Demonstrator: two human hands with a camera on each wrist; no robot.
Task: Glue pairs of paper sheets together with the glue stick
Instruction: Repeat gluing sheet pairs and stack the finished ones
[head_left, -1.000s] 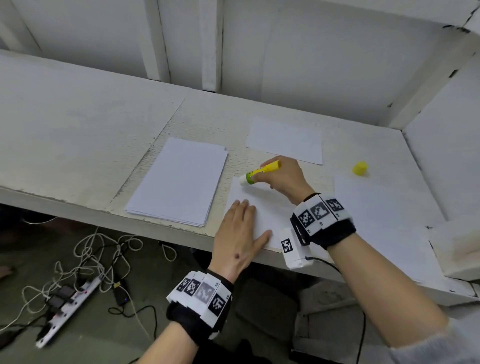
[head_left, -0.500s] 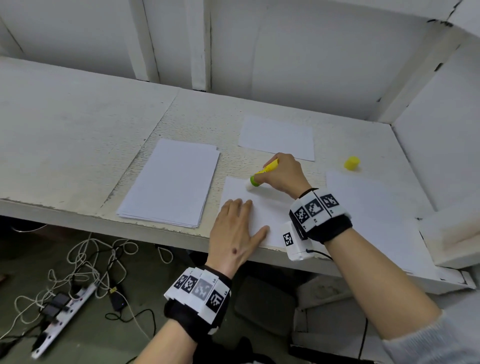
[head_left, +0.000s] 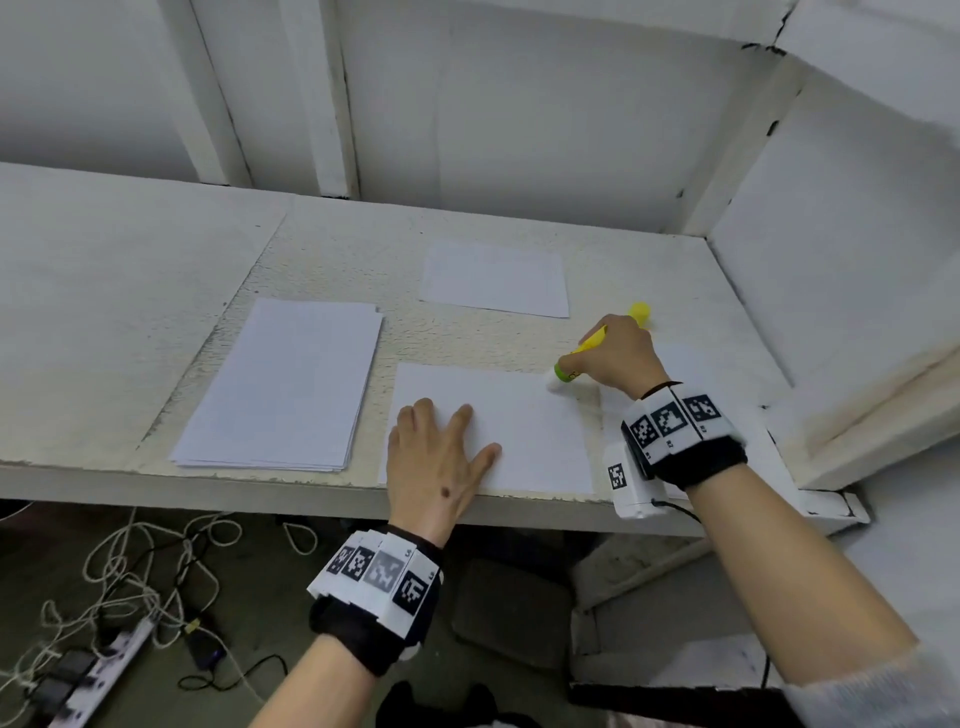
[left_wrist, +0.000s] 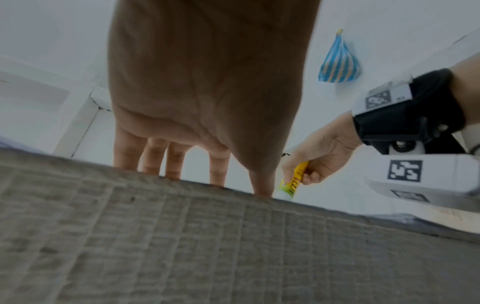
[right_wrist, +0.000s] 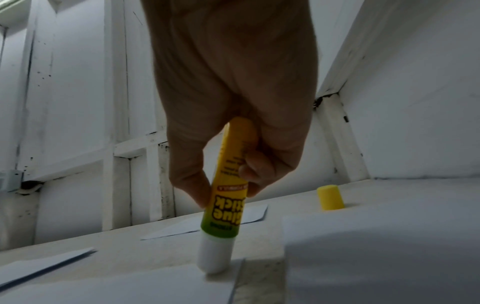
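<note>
Yellow glue stick (head_left: 577, 356) in R hand (head_left: 618, 358)

— Head view: where from?
— High, looking forward and down over the table (head_left: 156, 291); both forearms enter from the bottom edge, floor cables showing under the table's near edge.
— Left wrist?
— Low, below the table's near edge, facing along the left hand (left_wrist: 207, 92), very close. Beyond it, the right hand (left_wrist: 319, 162) and the glue stick (left_wrist: 293, 181).
— Right wrist?
— Just above the tabletop, pointing along the right hand at the glue stick, very near; yellow cap (right_wrist: 330, 197) behind.
— Overlap?
— All three catch the glue stick and the hand gripping it.
</note>
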